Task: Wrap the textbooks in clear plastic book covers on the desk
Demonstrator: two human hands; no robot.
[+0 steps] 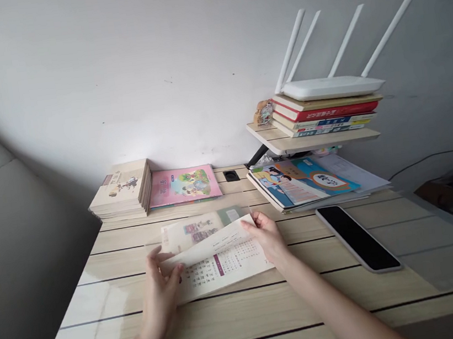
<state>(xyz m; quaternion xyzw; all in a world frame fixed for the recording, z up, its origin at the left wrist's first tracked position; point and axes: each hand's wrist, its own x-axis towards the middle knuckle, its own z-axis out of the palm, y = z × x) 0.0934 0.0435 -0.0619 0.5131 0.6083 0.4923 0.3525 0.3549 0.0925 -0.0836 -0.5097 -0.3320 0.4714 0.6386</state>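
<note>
An open booklet (238, 259) with printed characters and a dark red block lies at the middle of the desk, its upper page partly lifted. My left hand (160, 281) is closed on the booklet's left edge, thumb on the page. At the upper right corner, my right hand (266, 236) pinches the lifted page between thumb and fingers. Behind the booklet is a clear plastic cover (200, 225) with a faint colored picture and a green strip; whether it is joined to the booklet cannot be told.
Small books (123, 188) are stacked at the back left, beside a pink book (185, 186). A black phone (358, 238) lies at the right, near colorful textbooks (303, 181). Above them, a raised shelf (314, 140) holds books (327, 113) and a white router (332, 87).
</note>
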